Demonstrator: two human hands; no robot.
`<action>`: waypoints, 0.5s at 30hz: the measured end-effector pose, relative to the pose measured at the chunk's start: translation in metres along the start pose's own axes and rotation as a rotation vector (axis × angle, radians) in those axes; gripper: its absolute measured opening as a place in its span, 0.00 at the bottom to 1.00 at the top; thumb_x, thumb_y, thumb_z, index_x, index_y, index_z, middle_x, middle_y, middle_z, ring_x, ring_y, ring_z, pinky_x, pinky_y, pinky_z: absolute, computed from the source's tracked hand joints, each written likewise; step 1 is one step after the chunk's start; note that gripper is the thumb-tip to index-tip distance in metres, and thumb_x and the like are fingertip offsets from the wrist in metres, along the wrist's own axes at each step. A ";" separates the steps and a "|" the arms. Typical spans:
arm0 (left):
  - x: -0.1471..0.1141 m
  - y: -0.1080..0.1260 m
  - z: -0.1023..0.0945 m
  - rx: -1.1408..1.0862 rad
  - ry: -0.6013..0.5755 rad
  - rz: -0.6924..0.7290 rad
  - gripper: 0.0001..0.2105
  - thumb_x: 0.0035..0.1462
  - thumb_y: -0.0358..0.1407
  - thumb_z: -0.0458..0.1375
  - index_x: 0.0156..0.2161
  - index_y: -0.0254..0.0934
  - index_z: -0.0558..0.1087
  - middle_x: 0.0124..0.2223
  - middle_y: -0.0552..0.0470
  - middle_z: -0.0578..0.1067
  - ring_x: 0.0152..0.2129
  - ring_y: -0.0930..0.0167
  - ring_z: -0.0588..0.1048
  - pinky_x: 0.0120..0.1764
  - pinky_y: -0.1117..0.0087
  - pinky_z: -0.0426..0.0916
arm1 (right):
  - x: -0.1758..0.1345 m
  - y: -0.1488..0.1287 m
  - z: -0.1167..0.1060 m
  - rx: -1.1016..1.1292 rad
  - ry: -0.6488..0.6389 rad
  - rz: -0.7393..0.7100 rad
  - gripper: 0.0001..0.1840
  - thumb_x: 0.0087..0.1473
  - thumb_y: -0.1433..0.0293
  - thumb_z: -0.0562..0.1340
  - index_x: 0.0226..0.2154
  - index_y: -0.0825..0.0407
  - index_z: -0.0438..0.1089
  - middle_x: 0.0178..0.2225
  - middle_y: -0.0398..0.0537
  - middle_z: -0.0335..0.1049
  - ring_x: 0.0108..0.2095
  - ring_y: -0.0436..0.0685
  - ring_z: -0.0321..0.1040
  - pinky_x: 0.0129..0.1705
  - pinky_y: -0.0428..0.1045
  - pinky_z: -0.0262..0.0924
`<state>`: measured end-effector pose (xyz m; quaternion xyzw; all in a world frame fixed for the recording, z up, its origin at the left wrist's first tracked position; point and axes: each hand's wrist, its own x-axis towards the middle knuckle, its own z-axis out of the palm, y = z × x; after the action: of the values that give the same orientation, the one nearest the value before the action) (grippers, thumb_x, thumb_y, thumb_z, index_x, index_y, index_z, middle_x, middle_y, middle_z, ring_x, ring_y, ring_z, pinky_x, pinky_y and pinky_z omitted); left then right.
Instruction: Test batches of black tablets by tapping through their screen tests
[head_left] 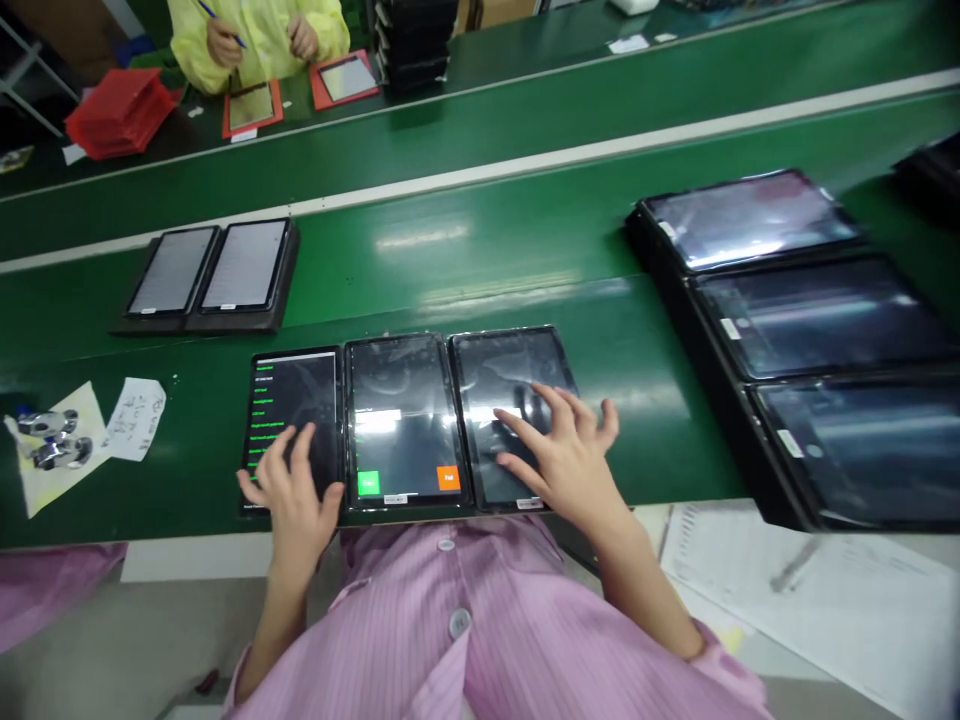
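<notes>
Three tablets lie side by side on the green bench in front of me. My left hand (294, 490), fingers spread, is over the lower part of the left tablet (307, 390), whose dark screen lists lines of green text. The middle tablet (397, 440) shows a green box and an orange box near its lower edge; neither hand is on it. My right hand (574, 455) is open over the right tablet (502, 370), with fingertips at or just above its dark screen. Contact cannot be made out exactly. Neither hand grips anything.
Three tablets in a black tray (720, 430) lie at the right. Two more tablets (244, 265) rest on a dark holder at the back left. Metal parts (56, 440) and a handwritten note (135, 418) are at the left. Across the bench sits a person in yellow (259, 35).
</notes>
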<state>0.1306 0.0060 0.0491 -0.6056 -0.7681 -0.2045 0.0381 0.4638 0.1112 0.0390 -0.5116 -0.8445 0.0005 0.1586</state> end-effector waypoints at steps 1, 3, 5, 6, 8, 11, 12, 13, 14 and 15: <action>0.002 0.010 0.003 -0.001 -0.044 0.028 0.40 0.65 0.63 0.34 0.65 0.36 0.64 0.64 0.33 0.63 0.59 0.49 0.62 0.63 0.36 0.36 | 0.000 0.000 0.000 -0.011 0.000 0.011 0.23 0.63 0.51 0.55 0.54 0.41 0.72 0.66 0.56 0.50 0.63 0.75 0.47 0.63 0.79 0.34; 0.007 0.026 0.007 -0.004 -0.103 0.069 0.38 0.66 0.62 0.35 0.64 0.37 0.66 0.65 0.33 0.61 0.60 0.48 0.61 0.63 0.34 0.35 | -0.003 0.002 -0.001 -0.002 0.057 0.026 0.24 0.63 0.50 0.55 0.54 0.43 0.72 0.67 0.57 0.49 0.63 0.75 0.47 0.64 0.78 0.33; 0.011 0.035 0.010 -0.005 -0.123 0.086 0.38 0.66 0.61 0.35 0.63 0.36 0.67 0.65 0.32 0.61 0.60 0.48 0.61 0.62 0.33 0.35 | -0.008 0.009 -0.004 0.018 0.123 0.044 0.25 0.63 0.51 0.55 0.54 0.46 0.70 0.65 0.58 0.50 0.62 0.75 0.49 0.64 0.78 0.33; 0.013 0.038 0.011 -0.003 -0.124 0.090 0.38 0.66 0.61 0.35 0.63 0.36 0.67 0.65 0.31 0.61 0.60 0.48 0.61 0.62 0.32 0.36 | -0.010 0.013 -0.006 0.027 0.140 0.051 0.25 0.63 0.51 0.54 0.54 0.47 0.69 0.64 0.59 0.51 0.62 0.76 0.50 0.64 0.78 0.34; 0.017 0.040 0.013 0.001 -0.132 0.091 0.38 0.66 0.61 0.36 0.64 0.36 0.67 0.65 0.31 0.61 0.60 0.48 0.61 0.61 0.31 0.36 | -0.015 0.019 -0.008 0.041 0.156 0.068 0.24 0.64 0.52 0.54 0.54 0.48 0.67 0.63 0.61 0.53 0.61 0.76 0.52 0.63 0.79 0.35; 0.019 0.043 0.017 0.002 -0.158 0.104 0.37 0.66 0.61 0.37 0.65 0.37 0.66 0.65 0.31 0.61 0.60 0.48 0.62 0.60 0.29 0.38 | -0.018 0.021 -0.009 0.056 0.168 0.089 0.24 0.64 0.53 0.54 0.55 0.47 0.64 0.61 0.63 0.56 0.60 0.78 0.54 0.63 0.80 0.36; 0.019 0.045 0.019 0.007 -0.170 0.109 0.36 0.66 0.61 0.37 0.65 0.38 0.66 0.65 0.30 0.60 0.60 0.48 0.62 0.60 0.28 0.38 | -0.018 0.021 -0.009 0.062 0.172 0.092 0.23 0.64 0.53 0.54 0.56 0.47 0.63 0.60 0.63 0.57 0.59 0.78 0.55 0.63 0.79 0.36; 0.019 0.046 0.020 0.018 -0.182 0.111 0.35 0.67 0.60 0.38 0.65 0.39 0.66 0.65 0.30 0.60 0.60 0.47 0.62 0.59 0.26 0.39 | -0.017 0.020 -0.008 0.068 0.178 0.092 0.24 0.64 0.53 0.54 0.56 0.47 0.63 0.60 0.64 0.58 0.59 0.78 0.55 0.63 0.79 0.36; 0.018 0.047 0.020 0.036 -0.196 0.109 0.34 0.67 0.59 0.39 0.65 0.40 0.67 0.66 0.30 0.59 0.60 0.47 0.62 0.59 0.25 0.39 | -0.016 0.019 -0.007 0.072 0.185 0.091 0.24 0.64 0.53 0.54 0.57 0.47 0.62 0.59 0.64 0.58 0.59 0.78 0.56 0.63 0.79 0.37; 0.017 0.048 0.020 0.057 -0.211 0.106 0.33 0.67 0.59 0.40 0.65 0.42 0.67 0.66 0.30 0.59 0.60 0.46 0.61 0.58 0.25 0.40 | -0.015 0.019 -0.006 0.077 0.188 0.088 0.24 0.64 0.53 0.54 0.57 0.46 0.61 0.59 0.64 0.59 0.58 0.78 0.57 0.63 0.79 0.38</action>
<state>0.1757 0.0378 0.0486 -0.6623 -0.7402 -0.1154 -0.0147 0.4878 0.1066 0.0374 -0.5396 -0.8018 -0.0081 0.2565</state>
